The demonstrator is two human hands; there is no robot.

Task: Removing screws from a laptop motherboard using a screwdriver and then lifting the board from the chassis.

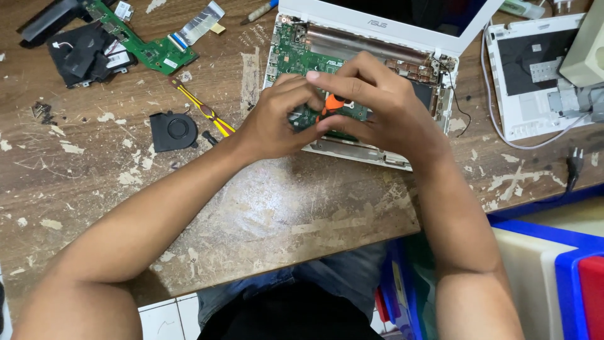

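Head view: right hand (377, 104) closed around an orange-handled screwdriver (331, 104) over the opened laptop (314, 53), left hand (277, 119) pinching its handle, apparently steadying it; fan (173, 131) left of laptop.

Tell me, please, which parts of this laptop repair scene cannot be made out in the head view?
- Orange tool: tip and shaft hidden by the left hand and right hand.
- Green board: its middle covered by both hands.
- Laptop screen: cut off by the top edge.
- White device: partly hidden by a grey block, cut by the right edge.
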